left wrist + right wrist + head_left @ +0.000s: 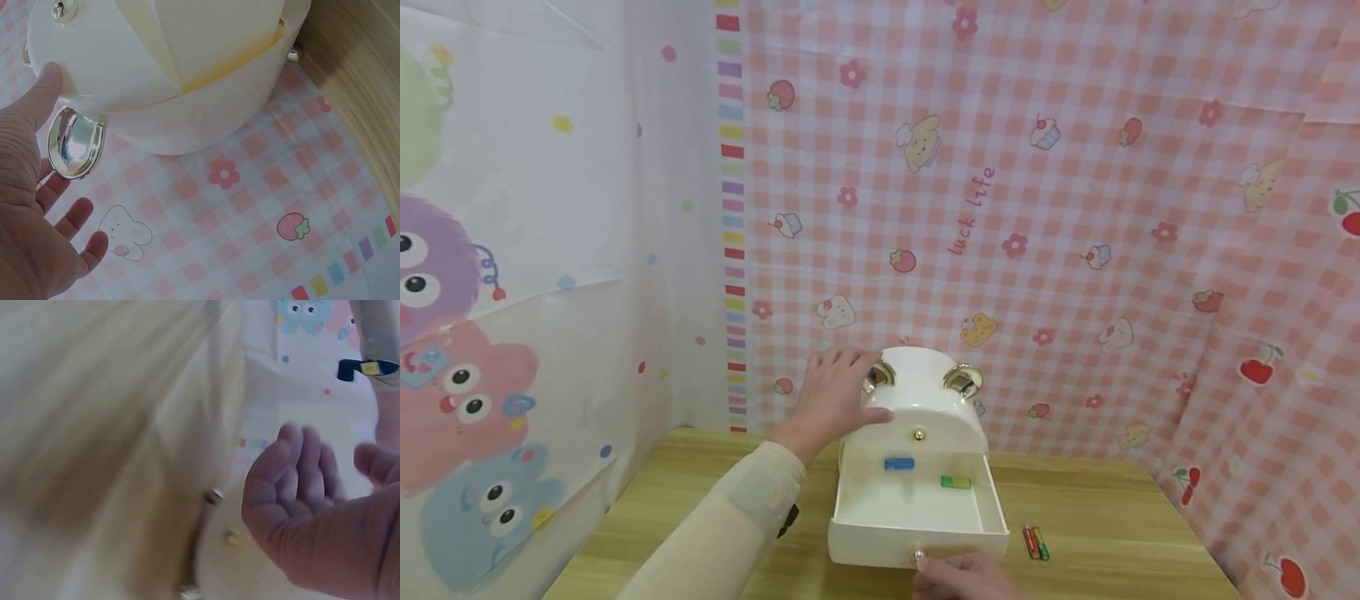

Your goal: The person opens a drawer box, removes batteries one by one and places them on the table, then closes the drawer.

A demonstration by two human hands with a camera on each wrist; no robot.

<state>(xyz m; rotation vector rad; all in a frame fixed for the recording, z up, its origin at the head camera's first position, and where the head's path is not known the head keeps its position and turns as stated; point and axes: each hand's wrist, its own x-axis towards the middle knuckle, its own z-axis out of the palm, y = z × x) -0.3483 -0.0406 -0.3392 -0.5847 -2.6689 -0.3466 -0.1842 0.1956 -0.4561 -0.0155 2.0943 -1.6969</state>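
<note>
A small white drawer cabinet [913, 375] with gold ears stands on the table, its lower drawer [880, 543] pulled out. Inside the drawer lie a blue battery [898, 463] and a green battery [956, 482]. My left hand [837, 392] steadies the cabinet's upper left side; in the left wrist view its thumb lies against the white front and its spread fingers are around the gold ear [76, 147]. At the drawer's front, my right hand [966, 577] pinches the small gold knob [918, 553]. The right wrist view shows the right hand's fingers curled [294, 487].
On the wooden table [1097, 517], right of the drawer, a red battery [1030, 542] and another green battery [1041, 543] lie side by side. A pink checked curtain [1060, 192] hangs behind the cabinet, and a white printed curtain [587, 208] hangs at left.
</note>
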